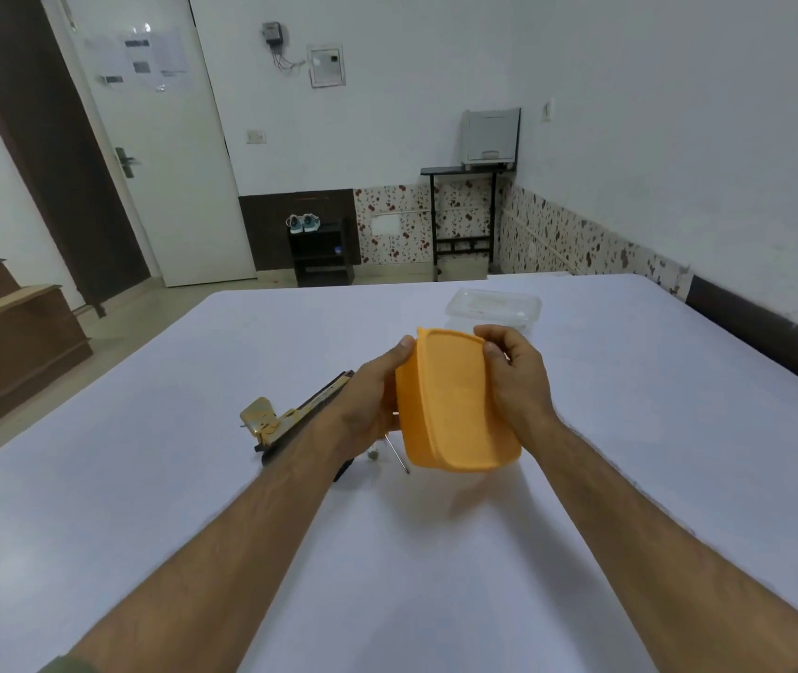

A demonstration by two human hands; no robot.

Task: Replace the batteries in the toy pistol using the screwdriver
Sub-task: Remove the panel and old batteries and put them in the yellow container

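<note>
An orange plastic box (455, 405) with its lid on is held tilted above the white table. My left hand (368, 400) grips its left side and my right hand (516, 381) grips its right side, fingertips at the lid's far corner. The gold and black toy pistol (285, 425) lies on the table under my left forearm, partly hidden. A screwdriver's thin metal shaft (397, 454) pokes out below the box, and its dark handle (343, 471) shows beside my left forearm. A small grey object (373, 456) lies next to the shaft.
A clear plastic container (494, 308) stands on the table (144, 502) beyond the orange box. The table's far edge runs just behind it. A dark wooden cabinet (8, 347) sits off the left side, and a wall runs along the right.
</note>
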